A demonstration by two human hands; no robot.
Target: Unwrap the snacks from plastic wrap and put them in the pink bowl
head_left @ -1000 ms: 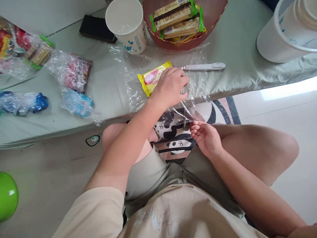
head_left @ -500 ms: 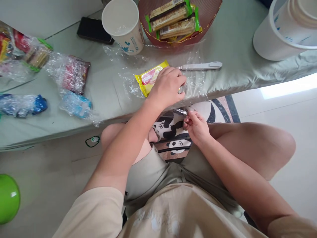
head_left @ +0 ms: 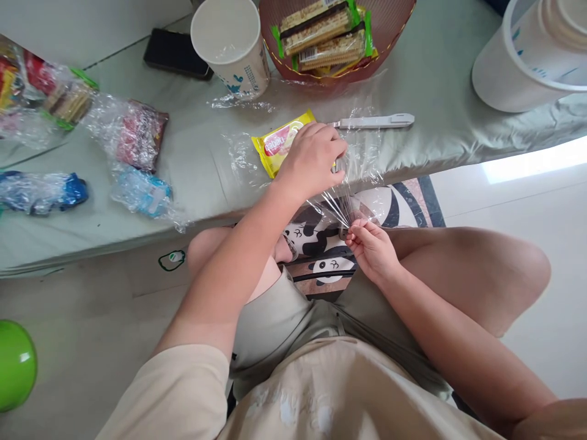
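Observation:
A yellow snack packet (head_left: 277, 142) lies on a sheet of clear cling film (head_left: 362, 160) near the front edge of the grey-green table (head_left: 202, 177). My left hand (head_left: 312, 160) rests curled on top of the packet, pressing it down. Below the table edge, over my lap, my right hand (head_left: 372, 247) pinches the gathered edge of the film, which stretches taut up to the table.
A white utility knife (head_left: 376, 121) lies just beyond the film. A red basket of wafer packs (head_left: 337, 36), a paper cup (head_left: 232, 46), a black phone (head_left: 177, 54) and a white tub (head_left: 532, 55) stand further back. Several film-wrapped snacks (head_left: 137, 137) lie at left. A green ball (head_left: 16, 363) is on the floor.
My right hand rose toward the table edge, then drew back down, pulling the cling film taut. The film's far edge slid nearer. My left hand stayed on the packet.

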